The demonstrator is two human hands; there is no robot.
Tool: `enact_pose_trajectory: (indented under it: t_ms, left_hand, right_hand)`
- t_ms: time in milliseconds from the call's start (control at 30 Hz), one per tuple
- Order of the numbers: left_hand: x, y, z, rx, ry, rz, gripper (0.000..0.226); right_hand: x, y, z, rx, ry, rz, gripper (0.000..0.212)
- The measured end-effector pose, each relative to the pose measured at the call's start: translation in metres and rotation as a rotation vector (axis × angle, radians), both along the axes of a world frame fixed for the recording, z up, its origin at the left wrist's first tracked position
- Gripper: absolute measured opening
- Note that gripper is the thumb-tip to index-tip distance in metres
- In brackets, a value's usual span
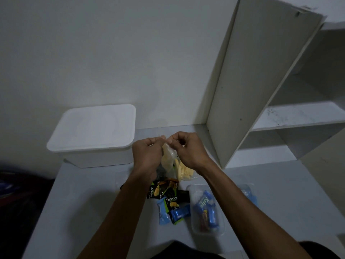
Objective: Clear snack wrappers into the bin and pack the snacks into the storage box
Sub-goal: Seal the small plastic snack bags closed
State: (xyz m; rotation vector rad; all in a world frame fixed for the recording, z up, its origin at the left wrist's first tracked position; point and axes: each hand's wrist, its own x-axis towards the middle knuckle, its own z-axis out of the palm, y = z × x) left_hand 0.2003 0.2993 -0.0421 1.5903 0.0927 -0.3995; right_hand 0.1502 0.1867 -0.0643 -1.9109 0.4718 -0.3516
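Note:
My left hand (pixel 147 152) and my right hand (pixel 188 148) are raised together above the table, both pinching the top of a clear plastic bag (pixel 168 159) of pale yellow snacks that hangs between them. Below it lies a second pile of yellow snack sticks (pixel 183 171). Black Nextar packets (pixel 166 191) and blue packets (pixel 177 214) lie in a heap in front of me. A clear plastic tray (pixel 194 228) holds more blue packets. The white storage box (pixel 93 131) stands at the back left with its lid on.
The grey table (pixel 84 202) runs to the wall. A white shelf unit (pixel 261 90) rises at the right, its side panel close to my right hand. Another clear pack with blue packets (pixel 249 193) lies behind my right forearm. No bin is in view.

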Motion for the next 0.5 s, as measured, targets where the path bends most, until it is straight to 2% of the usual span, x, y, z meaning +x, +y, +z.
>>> enact_pose_trajectory:
  t_ms: [167,333,500]
  left_hand:
    - [0.0040,0.0019,-0.0001,0.005,0.045,0.013,0.012]
    - [0.0010,0.0019,-0.0040,0.053,0.024,-0.032,0.012]
    - [0.0000,0.0007,-0.0084,0.052,0.043,-0.013,0.014]
  right_hand:
    - [-0.0049,-0.0004,-0.0077,0.070,0.058,0.005,0.014]
    - [-0.0060,0.0026,-0.0068,-0.032,0.056,-0.012,0.017]
    - [-0.0071,0.0008,-0.0082,-0.032,0.092,-0.004,0.015]
